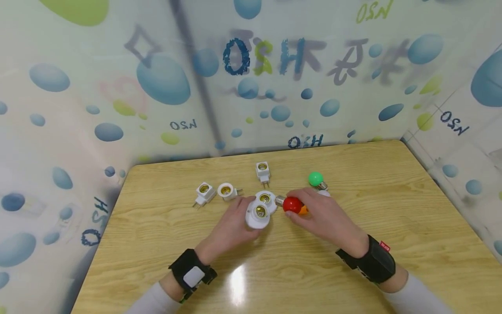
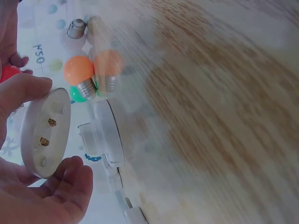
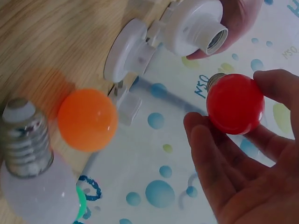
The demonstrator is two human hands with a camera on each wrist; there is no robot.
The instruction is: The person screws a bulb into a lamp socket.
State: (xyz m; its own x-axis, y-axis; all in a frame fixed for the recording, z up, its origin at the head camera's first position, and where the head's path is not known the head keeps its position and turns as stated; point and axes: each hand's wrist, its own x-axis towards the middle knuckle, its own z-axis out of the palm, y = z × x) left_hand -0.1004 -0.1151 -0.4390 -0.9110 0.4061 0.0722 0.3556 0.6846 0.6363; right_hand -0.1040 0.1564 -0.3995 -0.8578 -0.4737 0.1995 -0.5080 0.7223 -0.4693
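My left hand [image 1: 231, 223] grips a white round lamp socket [image 1: 256, 221] by its rim, raised above the table. In the left wrist view the underside of this socket [image 2: 60, 126] shows two brass terminals. A red light bulb [image 1: 292, 204] is pinched by the thumb and fingers of my right hand [image 1: 325, 213], its metal screw base pointing left toward the socket but apart from it. A second round lamp socket [image 1: 271, 197] stands on the table just behind the held one. Below the right hand lies an orange bulb [image 3: 88, 120], largely hidden in the head view.
Beyond the right hand lie a green bulb [image 1: 315, 178] and a white bulb [image 3: 37, 186]. Farther left and back are two square plug-in sockets [image 1: 207, 195] and a round plug-in socket [image 1: 222, 196]. A patterned wall [image 1: 251, 122] borders the wooden table [image 1: 164, 244].
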